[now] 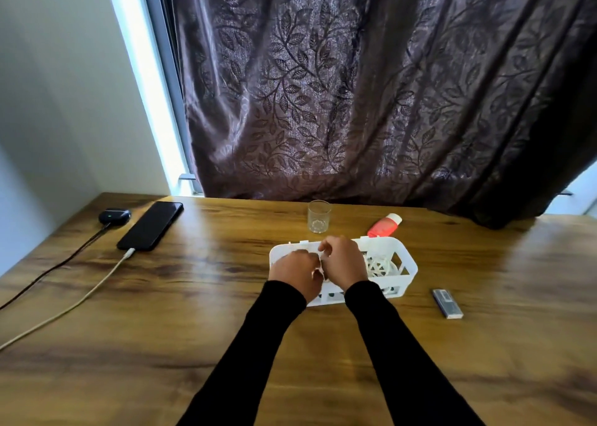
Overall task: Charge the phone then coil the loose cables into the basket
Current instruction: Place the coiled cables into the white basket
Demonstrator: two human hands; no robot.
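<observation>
Phones: one, black phone [150, 225], face up
Cables on the table: two, a white cable [69, 307] and a black cable [48, 272]
Earbud cases: one, dark earbud case [114, 215]
Baskets: one, white basket [407, 272]
Glasses: one, clear glass [319, 216]
Tubes: one, red tube [384, 225] with white cap
Small grey boxes: one, grey box [447, 303]
Hands: two, left hand [298, 272], right hand [344, 262]
Curtains: one, leaf-patterned curtain [355, 86]

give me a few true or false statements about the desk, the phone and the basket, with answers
1. A white cable is plugged into the phone. True.
2. The glass lies on its side. False: it stands upright.
3. Both hands, left hand and right hand, are over the white basket. True.
4. The red tube is inside the basket. False: it lies on the table behind it.
5. The earbud case sits right of the basket. False: far left, beside the phone.
</observation>
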